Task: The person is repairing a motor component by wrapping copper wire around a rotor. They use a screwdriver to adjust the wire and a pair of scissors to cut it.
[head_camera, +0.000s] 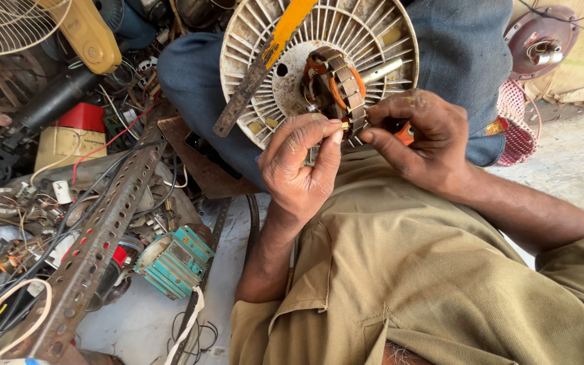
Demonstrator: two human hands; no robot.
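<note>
My left hand (300, 164) pinches the lower edge of a round motor stator (336, 84), a ring of metal laminations wound with orange copper coils. My right hand (419, 135) grips the same stator from the right, and a small orange piece (405, 133) shows under its fingers. The stator is held in front of a cream ribbed fan housing (265, 40) that rests on my blue-trousered lap (461, 47). A yellow-and-rust flat metal bar (265, 64) lies slanted across the housing.
A perforated rusty angle bar (96, 243) runs diagonally at left over tangled wires. A teal finned motor (174, 260) lies below it. A red-capped box (79, 132), a wire fan guard (8, 23), a yellow fan body (92, 34) and a pink basket (518, 122) surround me.
</note>
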